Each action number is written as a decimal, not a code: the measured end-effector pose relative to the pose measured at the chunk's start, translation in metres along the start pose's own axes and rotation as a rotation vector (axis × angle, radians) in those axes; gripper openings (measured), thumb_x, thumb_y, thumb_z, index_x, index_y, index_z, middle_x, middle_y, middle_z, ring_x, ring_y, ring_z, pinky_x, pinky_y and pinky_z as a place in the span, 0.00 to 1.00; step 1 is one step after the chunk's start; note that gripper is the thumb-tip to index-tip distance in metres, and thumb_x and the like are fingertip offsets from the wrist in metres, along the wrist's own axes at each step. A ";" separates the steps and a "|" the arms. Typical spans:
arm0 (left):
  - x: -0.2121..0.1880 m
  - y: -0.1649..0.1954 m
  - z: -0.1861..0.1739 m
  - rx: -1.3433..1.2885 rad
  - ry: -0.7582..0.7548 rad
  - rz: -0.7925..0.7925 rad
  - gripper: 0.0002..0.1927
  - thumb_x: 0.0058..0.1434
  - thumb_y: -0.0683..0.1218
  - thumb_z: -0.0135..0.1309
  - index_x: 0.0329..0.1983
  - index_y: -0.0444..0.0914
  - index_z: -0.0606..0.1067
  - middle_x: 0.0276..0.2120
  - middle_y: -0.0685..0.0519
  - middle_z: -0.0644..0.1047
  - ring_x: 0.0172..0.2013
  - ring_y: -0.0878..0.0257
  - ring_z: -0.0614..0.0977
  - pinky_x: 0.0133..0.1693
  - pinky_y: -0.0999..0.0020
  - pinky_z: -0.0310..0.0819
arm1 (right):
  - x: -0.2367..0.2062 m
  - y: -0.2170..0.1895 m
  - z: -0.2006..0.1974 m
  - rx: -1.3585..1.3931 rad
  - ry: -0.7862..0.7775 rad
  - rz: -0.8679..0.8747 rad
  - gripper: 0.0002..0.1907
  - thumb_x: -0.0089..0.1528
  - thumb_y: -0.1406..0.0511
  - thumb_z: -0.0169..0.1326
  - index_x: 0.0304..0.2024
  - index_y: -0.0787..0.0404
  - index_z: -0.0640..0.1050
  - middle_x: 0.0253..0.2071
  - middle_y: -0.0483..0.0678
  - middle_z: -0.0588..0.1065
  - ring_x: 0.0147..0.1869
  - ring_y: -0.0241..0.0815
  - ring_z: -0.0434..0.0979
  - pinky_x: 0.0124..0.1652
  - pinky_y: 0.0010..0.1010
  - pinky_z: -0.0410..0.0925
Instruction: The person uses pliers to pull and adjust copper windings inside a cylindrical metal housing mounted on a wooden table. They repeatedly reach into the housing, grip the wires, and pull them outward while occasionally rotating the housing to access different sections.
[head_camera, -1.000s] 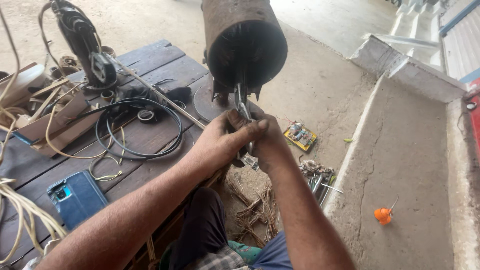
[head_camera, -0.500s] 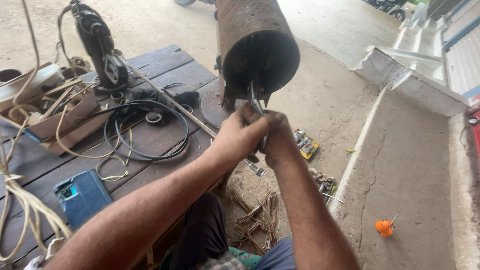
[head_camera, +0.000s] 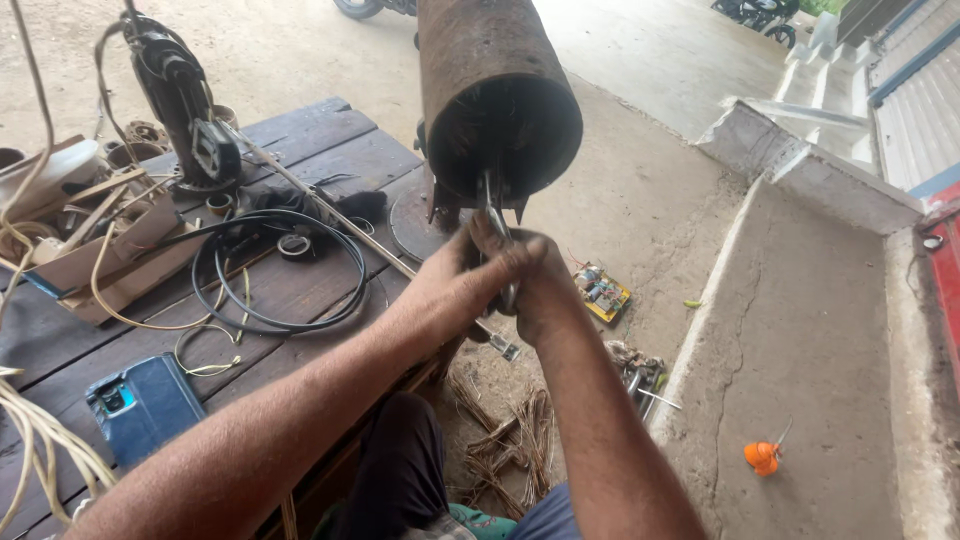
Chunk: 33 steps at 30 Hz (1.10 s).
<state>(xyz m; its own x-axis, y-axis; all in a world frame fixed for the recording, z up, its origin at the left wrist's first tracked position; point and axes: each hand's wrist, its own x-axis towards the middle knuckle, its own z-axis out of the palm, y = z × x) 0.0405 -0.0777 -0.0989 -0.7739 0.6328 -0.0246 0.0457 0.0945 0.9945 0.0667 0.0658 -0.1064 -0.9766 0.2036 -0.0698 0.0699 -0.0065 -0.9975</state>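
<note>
A rusty brown metal cylinder (head_camera: 490, 70) stands out over the edge of the dark wooden table (head_camera: 300, 290), its open dark end facing me. A pair of metal pliers (head_camera: 494, 205) reaches up into that opening. My left hand (head_camera: 455, 280) and my right hand (head_camera: 525, 275) are clasped together around the pliers' handles just below the cylinder's mouth. The jaws of the pliers are hidden inside the dark bore.
On the table lie a coil of black cable (head_camera: 275, 270), a blue phone (head_camera: 145, 405), a black motor part (head_camera: 185, 100) and pale wires (head_camera: 40, 440). On the ground are a yellow circuit board (head_camera: 600, 292), dry copper strands (head_camera: 510, 440) and an orange object (head_camera: 762, 456).
The view has shifted so the cylinder and my hands sit slightly higher and nearer. Both hands keep hold of the pliers in the cylinder's opening.
</note>
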 end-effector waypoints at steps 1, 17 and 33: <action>0.003 0.002 0.001 -0.022 -0.004 -0.009 0.58 0.50 0.78 0.47 0.72 0.35 0.57 0.53 0.34 0.76 0.51 0.49 0.84 0.43 0.56 0.87 | 0.004 -0.002 -0.001 0.007 0.012 -0.003 0.42 0.49 0.38 0.63 0.42 0.70 0.80 0.34 0.50 0.80 0.37 0.43 0.81 0.30 0.32 0.74; -0.023 -0.017 0.010 0.112 -0.071 -0.021 0.39 0.51 0.69 0.55 0.52 0.33 0.76 0.34 0.42 0.83 0.32 0.52 0.86 0.34 0.53 0.84 | -0.035 0.043 0.002 -0.117 0.120 0.046 0.23 0.58 0.47 0.58 0.34 0.60 0.80 0.30 0.46 0.80 0.32 0.40 0.82 0.29 0.32 0.76; 0.035 0.057 -0.016 1.243 0.359 0.777 0.24 0.61 0.43 0.61 0.59 0.30 0.76 0.47 0.35 0.80 0.42 0.47 0.84 0.40 0.51 0.84 | -0.057 -0.024 -0.104 -0.547 0.281 -0.641 0.19 0.63 0.51 0.62 0.29 0.56 0.75 0.19 0.38 0.73 0.19 0.28 0.74 0.19 0.22 0.68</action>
<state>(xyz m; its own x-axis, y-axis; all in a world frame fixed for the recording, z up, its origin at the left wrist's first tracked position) 0.0055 -0.0625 -0.0417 -0.4071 0.6314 0.6601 0.8526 0.5219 0.0266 0.1414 0.1563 -0.0774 -0.7803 0.2403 0.5773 -0.3159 0.6452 -0.6956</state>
